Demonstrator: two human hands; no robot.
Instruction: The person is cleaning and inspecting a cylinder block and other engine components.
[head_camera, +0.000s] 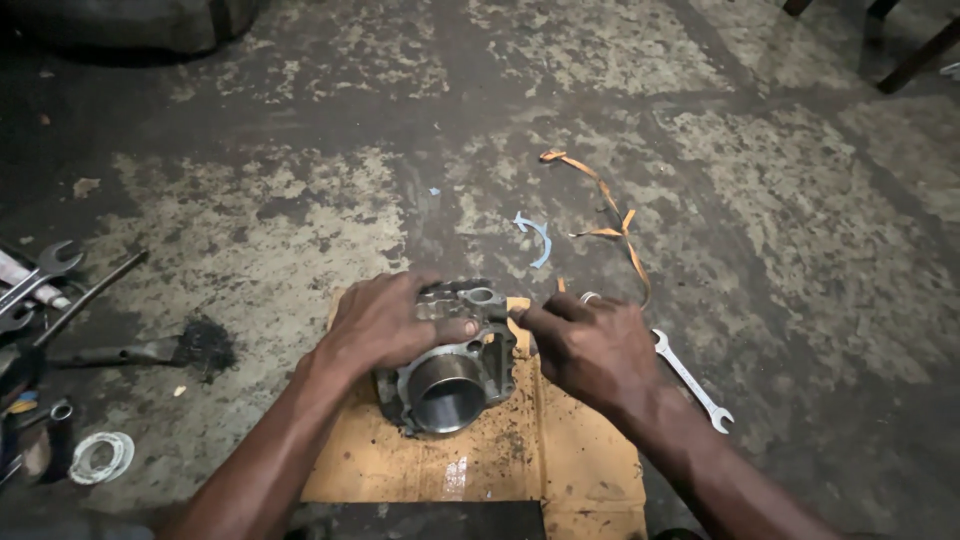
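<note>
Low in the middle of the frame, an engine cylinder block (452, 375) sat on a sheet of brown cardboard (560, 460) spread over the stained concrete floor (760, 180), its polished bore facing the camera. The left hand (385, 322) lay over the top of the block, fingers curled around the casting and the thumb pressed along its upper face, a firm steadying hold. The right hand (592, 345) was half closed beside the block's right edge, its fingertips pinched together against the top corner; whether they had hold of something small there I could not tell. Just right of that hand lay a combination spanner (692, 382), partly on the floor and partly under the wrist. Above it, in the middle of the frame, trailed an orange strip (612, 215) and a curled blue scrap (537, 238). At the left edge were more spanners (40, 270), a dark rod-like tool (120, 352) and a white ring (100, 456). The risk, as I judged it, was grit: the cardboard was speckled with dirt right beside the bore, and a slip of the steadying hand could tip the block so that debris reached the polished wall or the sealing face was scuffed.
</note>
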